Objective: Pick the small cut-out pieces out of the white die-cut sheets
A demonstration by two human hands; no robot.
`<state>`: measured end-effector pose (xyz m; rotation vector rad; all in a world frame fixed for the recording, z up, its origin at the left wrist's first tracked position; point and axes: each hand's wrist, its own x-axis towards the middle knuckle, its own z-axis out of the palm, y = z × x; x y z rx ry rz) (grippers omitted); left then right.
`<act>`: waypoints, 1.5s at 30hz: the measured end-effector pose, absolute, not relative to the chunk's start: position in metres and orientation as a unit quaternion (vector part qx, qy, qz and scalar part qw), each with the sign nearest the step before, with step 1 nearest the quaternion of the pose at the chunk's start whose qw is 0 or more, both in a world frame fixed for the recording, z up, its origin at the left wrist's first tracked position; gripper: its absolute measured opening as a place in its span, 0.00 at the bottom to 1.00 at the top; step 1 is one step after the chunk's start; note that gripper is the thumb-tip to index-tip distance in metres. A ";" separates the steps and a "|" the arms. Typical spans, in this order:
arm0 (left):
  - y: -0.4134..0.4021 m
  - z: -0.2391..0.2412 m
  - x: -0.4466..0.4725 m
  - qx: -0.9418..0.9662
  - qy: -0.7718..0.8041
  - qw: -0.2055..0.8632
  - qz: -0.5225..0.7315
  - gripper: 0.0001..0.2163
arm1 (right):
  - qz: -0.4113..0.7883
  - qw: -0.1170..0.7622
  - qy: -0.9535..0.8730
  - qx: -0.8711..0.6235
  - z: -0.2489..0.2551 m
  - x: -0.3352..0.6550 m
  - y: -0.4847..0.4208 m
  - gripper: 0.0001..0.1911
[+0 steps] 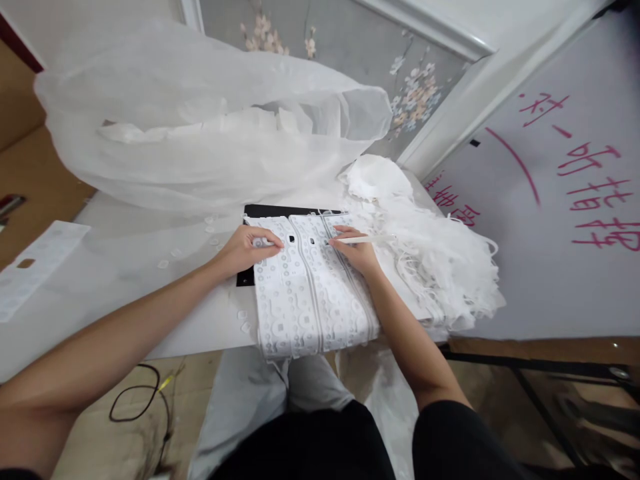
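Two hands at close work on a patterned white sheet

The left hand [245, 250] lay at the upper left of the white sheet [310, 307], thumb and forefinger close together at the surface; whether they pinched the material or merely pressed on it could not be told. The right hand [357, 252] was closed around a slim white tool [367, 239], which slanted across the fingers over the sheet's upper right. The hands were apart, with part of the sheet between them.

Good work here seemed to call for the left fingers to steady the sheet right beside the spot being worked, and for the tool to be gripped close to its working end. Two small dark squares, one nearer the left hand [292, 239] and one farther right [313, 241], looked like openings; a light, square touch at their edges would probably have spared the thin material around them.

The sheet lay on the table [210, 327], partly over a black board [245, 279], its near end at the front edge, where an even drape would have helped prevent slipping. Small loose pieces [163, 265] were scattered to the left. A stringy white heap [450, 267] stood close on the right, best kept off the sheet. Beyond spread a translucent plastic bag [200, 167].
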<state>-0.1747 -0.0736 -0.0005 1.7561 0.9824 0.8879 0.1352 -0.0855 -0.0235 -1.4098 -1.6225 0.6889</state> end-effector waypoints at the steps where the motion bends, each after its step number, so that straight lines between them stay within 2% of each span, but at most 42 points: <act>1: -0.074 0.000 -0.175 0.711 0.397 0.455 0.360 0.05 | 0.274 0.426 -0.651 -0.566 -0.024 0.135 -0.086 0.10; 9: -0.076 0.002 -0.175 0.708 0.396 0.456 0.367 0.05 | 0.227 0.405 -0.683 -0.563 -0.032 0.138 -0.085 0.11; 14: -0.080 0.006 -0.174 0.707 0.393 0.449 0.380 0.07 | 0.142 0.360 -0.751 -0.535 -0.033 0.137 -0.085 0.09; 22: -0.079 0.005 -0.174 0.708 0.383 0.437 0.402 0.08 | 0.109 0.286 -0.797 -0.521 -0.029 0.127 -0.093 0.10; 27: -0.077 0.004 -0.175 0.701 0.399 0.443 0.391 0.07 | 0.083 0.339 -0.748 -0.564 -0.025 0.127 -0.096 0.12; 34: -0.079 0.007 -0.177 0.705 0.383 0.459 0.381 0.05 | 0.133 0.446 -0.643 -0.608 -0.027 0.138 -0.084 0.13; 41: -0.073 0.001 -0.175 0.701 0.418 0.451 0.363 0.08 | 0.063 0.583 -0.538 -0.606 -0.031 0.163 -0.069 0.15; 45: -0.061 -0.009 -0.175 0.701 0.437 0.441 0.352 0.10 | 0.072 0.550 -0.594 -0.582 -0.037 0.155 -0.054 0.13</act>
